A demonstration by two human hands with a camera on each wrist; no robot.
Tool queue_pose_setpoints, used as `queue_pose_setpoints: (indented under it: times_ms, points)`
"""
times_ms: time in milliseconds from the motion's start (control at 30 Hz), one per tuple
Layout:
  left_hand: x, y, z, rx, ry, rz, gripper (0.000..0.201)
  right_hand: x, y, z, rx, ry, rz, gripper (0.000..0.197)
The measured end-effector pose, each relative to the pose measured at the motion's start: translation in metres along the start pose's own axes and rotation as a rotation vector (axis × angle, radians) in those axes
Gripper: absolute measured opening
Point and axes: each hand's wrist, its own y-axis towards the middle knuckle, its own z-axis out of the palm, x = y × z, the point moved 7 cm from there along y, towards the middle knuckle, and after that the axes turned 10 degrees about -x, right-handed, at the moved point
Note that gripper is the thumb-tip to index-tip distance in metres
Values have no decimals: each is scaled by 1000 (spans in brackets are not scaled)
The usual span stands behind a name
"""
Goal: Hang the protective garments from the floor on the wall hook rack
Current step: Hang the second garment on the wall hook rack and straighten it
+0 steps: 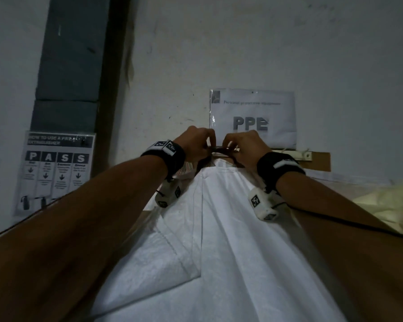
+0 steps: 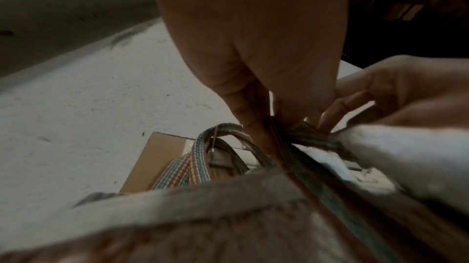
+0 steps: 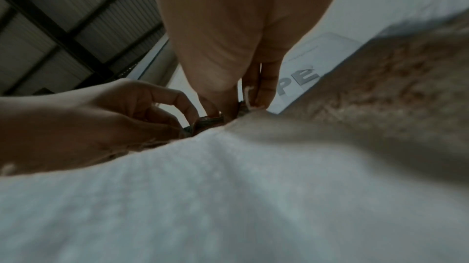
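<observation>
Your left hand [image 1: 196, 141] and right hand [image 1: 243, 145] both pinch the white garment's [image 1: 230, 228] striped loop [image 2: 314, 137], spreading it to catch the rack [image 1: 312, 159].

the left hand [image 2: 253, 46] reaches down and its fingers [image 2: 243, 106] pinch a striped woven strap [image 2: 291, 153] — green, red and yellow bands. another loop of the strap [image 2: 200, 151] lies over a hook on a brown board [image 2: 154, 159] against the white wall [image 2: 88, 106]. the right hand [image 2: 396, 90] grips white fabric [image 2: 406, 147] just beside it — blurred.
</observation>
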Motion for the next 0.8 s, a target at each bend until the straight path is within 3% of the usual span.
queue_pose_setpoints:
  times_ms: [300,800]
  points:
    - [-8,16,6,-77,104,22,11,-10,16,1,28,10,24,15]
    - [11,42,22,-159,195,-34,5,-22,49,36,90,-134,71,30]
